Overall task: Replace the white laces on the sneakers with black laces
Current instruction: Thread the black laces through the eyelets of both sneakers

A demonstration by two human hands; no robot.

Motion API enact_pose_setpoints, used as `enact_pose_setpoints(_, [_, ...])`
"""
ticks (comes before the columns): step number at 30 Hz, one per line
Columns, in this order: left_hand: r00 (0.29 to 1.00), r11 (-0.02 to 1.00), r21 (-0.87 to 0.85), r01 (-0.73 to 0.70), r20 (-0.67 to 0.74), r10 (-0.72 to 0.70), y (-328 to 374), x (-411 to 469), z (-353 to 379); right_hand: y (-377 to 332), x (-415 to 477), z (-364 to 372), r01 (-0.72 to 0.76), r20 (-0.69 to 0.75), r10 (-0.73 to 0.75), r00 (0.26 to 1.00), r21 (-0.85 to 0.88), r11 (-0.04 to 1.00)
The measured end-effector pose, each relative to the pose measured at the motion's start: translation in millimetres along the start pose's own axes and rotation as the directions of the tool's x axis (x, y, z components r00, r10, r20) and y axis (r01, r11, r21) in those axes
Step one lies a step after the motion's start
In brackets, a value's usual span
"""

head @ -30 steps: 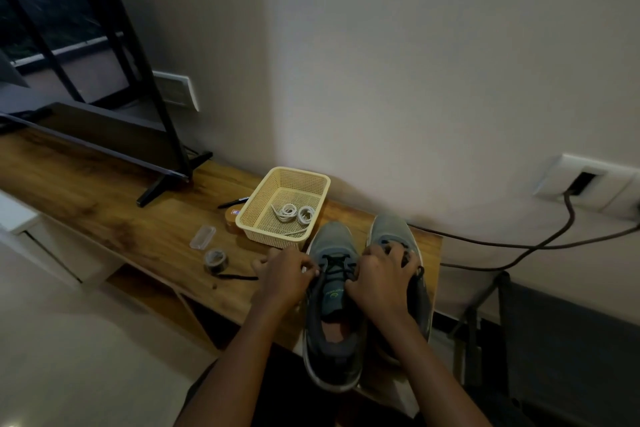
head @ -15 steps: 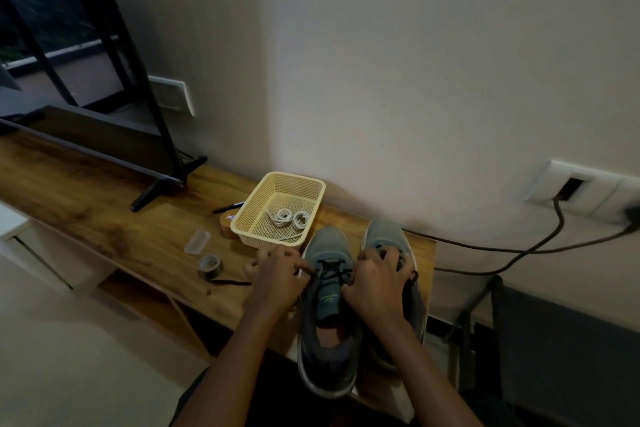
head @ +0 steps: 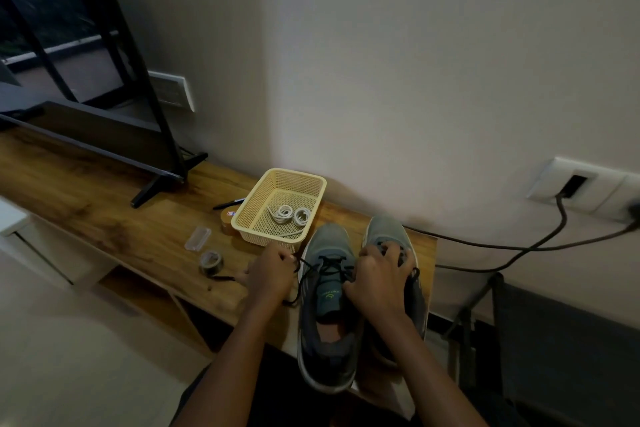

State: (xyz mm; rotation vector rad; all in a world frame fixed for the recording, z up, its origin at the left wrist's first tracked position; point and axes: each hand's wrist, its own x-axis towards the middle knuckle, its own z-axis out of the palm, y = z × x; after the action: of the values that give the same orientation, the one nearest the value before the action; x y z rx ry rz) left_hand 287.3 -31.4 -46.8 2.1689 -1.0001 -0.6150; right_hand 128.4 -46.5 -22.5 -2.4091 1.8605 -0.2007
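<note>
Head view: on the worktop [head: 104, 211] our left hand [head: 273, 274] pinches the black lace [head: 332, 267] of the left sneaker [head: 327, 239]; our right hand [head: 381, 277] curls over the right sneaker [head: 384, 230]. White laces [head: 291, 215] lie coiled in the basket [head: 252, 204].

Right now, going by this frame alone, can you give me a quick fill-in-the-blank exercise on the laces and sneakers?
1. The coiled laces in the basket are ____ in colour.
2. The lace threaded through the left sneaker is ____.
3. The left hand pinches that lace on the sneaker's ____ side.
4. The other sneaker stands to its ____.

Missing words: white; black; left; right.
</note>
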Motion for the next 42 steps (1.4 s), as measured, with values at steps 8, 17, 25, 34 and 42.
enact_pose_setpoints(8, [0.981, 0.972, 0.129, -0.195, 0.036, 0.192, -7.9, 6.9, -2.0, -0.7, 1.6, -0.2, 0.001, 0.013, -0.001, 1.000, 0.010, 1.000])
enact_pose_setpoints(17, [0.955, 0.899, 0.333, -0.285, 0.181, 0.236, 6.3, -9.1, 3.1, -0.9, 1.1, -0.8, 0.008, 0.014, -0.008, 1.000, 0.019, 1.000])
enact_pose_setpoints(25, [0.988, 0.988, -0.156, -0.001, -0.151, -0.023, 2.6, 3.6, -1.3, 0.2, 0.5, -1.1, 0.017, 0.022, -0.018, 1.000, 0.014, 1.000])
enact_pose_setpoints(34, [0.975, 0.979, -0.179, -0.096, -0.216, 0.056, -2.6, 5.4, -9.7, -0.1, 3.0, 2.3, 0.007, 0.043, -0.009, 0.999, 0.029, 1.000])
enact_pose_setpoints(42, [0.948, 0.904, 0.298, -0.306, 0.186, 0.259, 5.3, -4.3, 5.9, 0.1, 4.2, 4.6, 0.012, 0.034, -0.013, 0.999, 0.017, 1.000])
